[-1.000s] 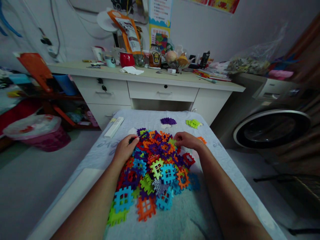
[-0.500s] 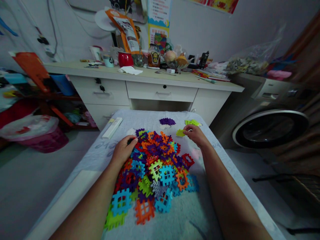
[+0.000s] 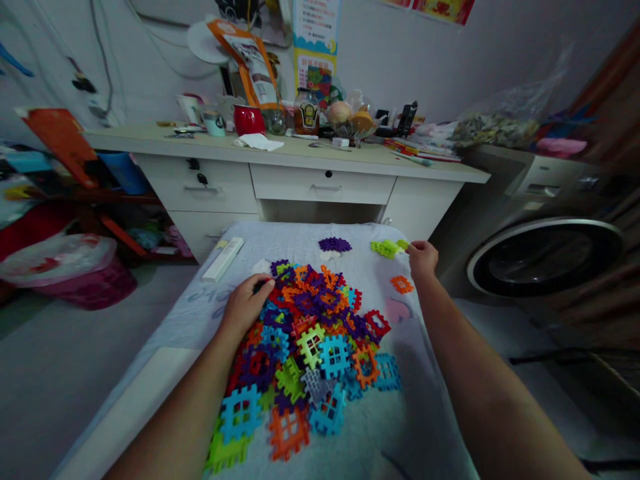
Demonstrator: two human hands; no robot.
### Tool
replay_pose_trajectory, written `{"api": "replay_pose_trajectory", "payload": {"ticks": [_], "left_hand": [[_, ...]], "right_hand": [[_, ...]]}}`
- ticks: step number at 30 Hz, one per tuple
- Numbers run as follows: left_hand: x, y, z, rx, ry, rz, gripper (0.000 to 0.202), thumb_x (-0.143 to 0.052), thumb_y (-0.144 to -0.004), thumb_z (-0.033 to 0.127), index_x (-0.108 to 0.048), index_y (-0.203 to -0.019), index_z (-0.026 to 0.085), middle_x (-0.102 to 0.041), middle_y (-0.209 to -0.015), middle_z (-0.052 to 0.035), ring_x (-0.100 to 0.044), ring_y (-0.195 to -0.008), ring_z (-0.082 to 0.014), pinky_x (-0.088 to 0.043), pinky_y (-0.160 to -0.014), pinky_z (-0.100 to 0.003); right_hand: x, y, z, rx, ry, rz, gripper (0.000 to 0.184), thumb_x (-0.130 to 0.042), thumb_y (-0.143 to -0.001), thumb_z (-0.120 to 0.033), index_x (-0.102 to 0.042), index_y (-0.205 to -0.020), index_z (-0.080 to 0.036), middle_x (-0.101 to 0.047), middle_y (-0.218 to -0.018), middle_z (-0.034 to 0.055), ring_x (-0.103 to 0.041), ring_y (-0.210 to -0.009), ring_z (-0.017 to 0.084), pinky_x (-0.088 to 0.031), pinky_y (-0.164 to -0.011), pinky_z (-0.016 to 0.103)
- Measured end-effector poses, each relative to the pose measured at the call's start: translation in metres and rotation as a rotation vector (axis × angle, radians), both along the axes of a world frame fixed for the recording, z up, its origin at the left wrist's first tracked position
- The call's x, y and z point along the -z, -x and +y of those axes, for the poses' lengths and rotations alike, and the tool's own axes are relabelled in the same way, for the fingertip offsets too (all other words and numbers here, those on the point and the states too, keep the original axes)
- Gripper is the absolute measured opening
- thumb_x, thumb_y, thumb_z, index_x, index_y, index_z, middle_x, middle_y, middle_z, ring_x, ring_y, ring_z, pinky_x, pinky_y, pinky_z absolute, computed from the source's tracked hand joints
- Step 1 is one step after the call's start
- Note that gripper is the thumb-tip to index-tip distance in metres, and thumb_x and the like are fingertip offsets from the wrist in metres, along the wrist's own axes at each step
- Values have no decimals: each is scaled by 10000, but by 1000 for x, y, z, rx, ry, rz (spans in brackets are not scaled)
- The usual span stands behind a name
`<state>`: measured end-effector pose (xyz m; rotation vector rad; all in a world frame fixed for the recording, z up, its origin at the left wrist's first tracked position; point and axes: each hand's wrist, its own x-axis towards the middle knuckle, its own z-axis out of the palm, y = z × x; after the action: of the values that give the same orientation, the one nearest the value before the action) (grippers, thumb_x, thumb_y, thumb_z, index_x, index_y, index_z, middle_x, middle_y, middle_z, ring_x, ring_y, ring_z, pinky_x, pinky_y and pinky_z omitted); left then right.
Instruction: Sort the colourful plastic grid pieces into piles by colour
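Note:
A heap of plastic grid tiles (image 3: 310, 340) in blue, orange, purple, green and red lies on a cloth-covered table (image 3: 210, 293). My left hand (image 3: 245, 305) rests with curled fingers on the heap's left edge. My right hand (image 3: 423, 259) reaches to the far right, its fingers pinched on a green tile (image 3: 403, 245) right beside a small group of green tiles (image 3: 385, 248). A small group of purple tiles (image 3: 335, 245) sits at the far middle. One orange tile (image 3: 401, 285) lies alone just below my right hand.
A white slim box (image 3: 223, 259) lies at the table's far left. Beyond stands a cluttered desk (image 3: 300, 160) with drawers. A washing machine (image 3: 545, 257) is at the right, a pink bin (image 3: 75, 270) on the floor at the left.
My right hand left the heap with a green tile and moved far right to the green group. My left hand stayed on the heap.

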<state>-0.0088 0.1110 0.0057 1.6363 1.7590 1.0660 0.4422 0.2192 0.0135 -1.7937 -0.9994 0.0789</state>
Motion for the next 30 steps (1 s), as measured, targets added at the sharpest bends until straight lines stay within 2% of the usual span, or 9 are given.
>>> {"api": "replay_pose_trajectory", "payload": {"ticks": [3, 6, 12, 17, 20, 23, 25, 27, 30], "left_hand": [[0, 0, 0, -1, -2, -4, 422, -516, -782, 551, -683, -999, 230, -725, -1027, -43, -654, -976, -247, -473, -907, -356], [0, 0, 0, 2, 0, -3, 418, -517, -783, 550, -683, -995, 230, -724, -1032, -43, -651, -988, -247, -472, -907, -355], [-1, 0, -1, -11, -2, 24, 404, -511, -791, 530, -685, -999, 231, -721, -1034, -38, -650, -987, -247, -469, -909, -356], [-2, -1, -2, -22, 3, 33, 404, -512, -795, 530, -686, -1004, 231, -723, -1023, -37, -649, -978, -244, -475, -900, -350], [-2, 0, -2, -17, -3, 40, 397, -511, -801, 533, -688, -997, 237, -728, -1009, -32, -652, -968, -241, -480, -891, -344], [-2, 0, -2, -20, -3, 43, 394, -511, -801, 530, -688, -999, 239, -730, -1003, -28, -656, -947, -236, -484, -888, -341], [-3, -1, -2, -26, 1, 44, 391, -512, -798, 523, -688, -1000, 238, -729, -1007, -29, -655, -947, -236, -481, -896, -342], [-4, -1, -2, -26, 7, 42, 394, -510, -795, 520, -687, -1002, 235, -727, -1014, -32, -652, -958, -238, -477, -905, -344], [-5, -1, -2, -21, 11, 43, 402, -506, -794, 521, -687, -1003, 229, -723, -1026, -39, -648, -978, -244, -474, -910, -351]], "right_hand": [[-3, -6, 11, 126, 73, -20, 186, -569, -654, -190, -692, -789, -150, -709, -788, 79, -642, -732, 204, -491, -690, 303], [-2, -3, 16, 130, 129, -31, 208, -556, -649, -179, -706, -791, -150, -717, -822, 92, -638, -765, 214, -481, -726, 308], [6, 15, 10, 13, 173, -13, 206, -586, -615, -219, -711, -765, -155, -714, -773, 74, -628, -726, 216, -477, -697, 309], [-3, 42, -5, -117, 81, 46, 252, -552, -646, -258, -701, -819, -150, -712, -836, 86, -625, -777, 212, -472, -711, 304], [-14, 71, -17, -320, 25, 124, 259, -566, -671, -294, -683, -852, -152, -696, -842, 71, -615, -759, 185, -468, -669, 281], [-26, 106, -32, -730, 138, 199, 289, -611, -705, -357, -670, -908, -161, -671, -769, 26, -599, -683, 153, -456, -613, 258], [-32, 129, -41, -965, 225, 106, 248, -641, -723, -347, -680, -892, -171, -679, -796, 19, -598, -715, 146, -469, -668, 267], [-34, 147, -48, -1088, 267, -25, 218, -664, -738, -309, -690, -907, -175, -694, -889, 33, -606, -790, 154, -476, -738, 281], [-28, 164, -52, -1145, 303, -119, 325, -680, -746, -242, -669, -1064, -176, -684, -1025, 58, -610, -859, 162, -476, -792, 296]]}}
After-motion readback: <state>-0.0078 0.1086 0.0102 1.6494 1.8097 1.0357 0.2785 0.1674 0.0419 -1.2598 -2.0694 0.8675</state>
